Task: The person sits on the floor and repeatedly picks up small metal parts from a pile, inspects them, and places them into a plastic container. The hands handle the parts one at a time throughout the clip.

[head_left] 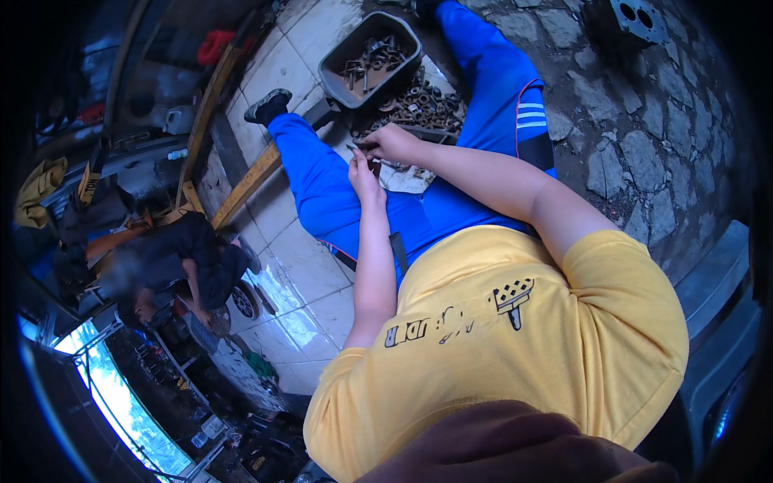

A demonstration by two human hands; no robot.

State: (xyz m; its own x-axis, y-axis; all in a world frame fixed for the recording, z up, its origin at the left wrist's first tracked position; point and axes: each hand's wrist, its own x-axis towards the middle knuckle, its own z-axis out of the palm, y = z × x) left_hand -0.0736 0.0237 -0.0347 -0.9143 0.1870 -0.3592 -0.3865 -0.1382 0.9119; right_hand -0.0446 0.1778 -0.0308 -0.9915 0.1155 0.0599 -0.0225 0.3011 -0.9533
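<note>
While a slim grey metal-looking piece [353, 148] was pinched between the bare left hand [366, 181] and bare right hand [394, 146], rusty-brown metal rings [417, 106] were heaped toward two o'clock, nearer the right.

The small parts [415, 106] are dull, rough metal beside a matt plastic tub [391, 79]. Glossy, smooth floor tiles [316, 328] meet coarse stone paving [632, 165]; trousers [326, 181] and shirt [580, 338] are matt cloth.
</note>
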